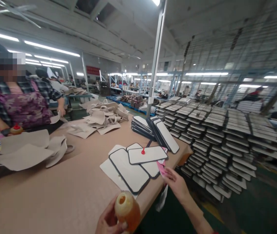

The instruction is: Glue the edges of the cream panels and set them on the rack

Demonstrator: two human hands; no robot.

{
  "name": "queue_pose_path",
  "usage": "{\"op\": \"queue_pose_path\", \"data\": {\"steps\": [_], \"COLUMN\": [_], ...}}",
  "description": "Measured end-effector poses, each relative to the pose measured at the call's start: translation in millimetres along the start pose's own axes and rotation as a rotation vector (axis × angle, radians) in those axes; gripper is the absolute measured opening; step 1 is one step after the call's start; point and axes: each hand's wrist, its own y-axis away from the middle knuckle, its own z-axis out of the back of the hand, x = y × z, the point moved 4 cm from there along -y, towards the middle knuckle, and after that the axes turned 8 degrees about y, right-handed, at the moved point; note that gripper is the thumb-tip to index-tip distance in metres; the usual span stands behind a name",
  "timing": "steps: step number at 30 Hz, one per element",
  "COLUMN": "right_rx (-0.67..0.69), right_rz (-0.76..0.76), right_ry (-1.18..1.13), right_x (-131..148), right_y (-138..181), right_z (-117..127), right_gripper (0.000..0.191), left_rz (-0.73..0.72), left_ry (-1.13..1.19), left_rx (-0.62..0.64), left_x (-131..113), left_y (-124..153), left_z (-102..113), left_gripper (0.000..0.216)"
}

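Where the view begins at the lower edge, the left hand [109, 222] wraps an uncapped amber bottle [127, 211] over the near tabletop [62, 191]. Just beyond, the right hand [176, 183] pinches what appears to be a pink strip [161, 169] at the table edge. White dark-edged panels [133, 165] overlap beside it, a small red cap [143, 151] resting on the top one. Farther off, leaning panels [156, 131], beige cut pieces [101, 118], a co-worker [21, 100], and floor stacks [221, 143].

amber bottle [127, 209]: uncapped, upright, table's near edge | pink strip [161, 169]: beside white panels
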Motion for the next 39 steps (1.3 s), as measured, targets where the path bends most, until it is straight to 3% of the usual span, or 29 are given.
{"op": "queue_pose_path", "data": {"steps": [3, 8, 12, 17, 26, 39], "right_rx": [0.100, 0.256, 0.386, 0.553, 0.691, 0.709], "right_rz": [0.038, 0.131, 0.255, 0.341, 0.452, 0.378], "right_ry": [0.129, 0.342, 0.428, 0.481, 0.519, 0.529], "right_x": [-23.0, -48.3, -60.6, -79.3, -84.2, -93.6], "right_y": [-65.4, -154.8, -196.3, -224.4, -241.9, -242.3], "right_z": [-22.6, -58.0, -86.4, -115.4, -131.9, -145.7], "right_gripper": [0.033, 0.037, 0.040, 0.041, 0.035, 0.034], "left_rz": [-0.007, 0.028, 0.068, 0.141, 0.215, 0.215], "left_ry": [0.061, 0.146, 0.129, 0.111, 0.057, -0.005], "left_rx": [0.032, 0.115, 0.188, 0.229, 0.209, 0.067], "left_x": [27.6, 55.8, 63.0, 76.3, 95.2, 105.5], "left_y": [-49.0, -129.7, -182.7, -226.7, -253.7, -254.6], "left_z": [-14.5, -44.1, -59.9, -61.3, -63.5, -65.1], "left_gripper": [0.082, 0.082, 0.081, 0.084, 0.081, 0.081]}}
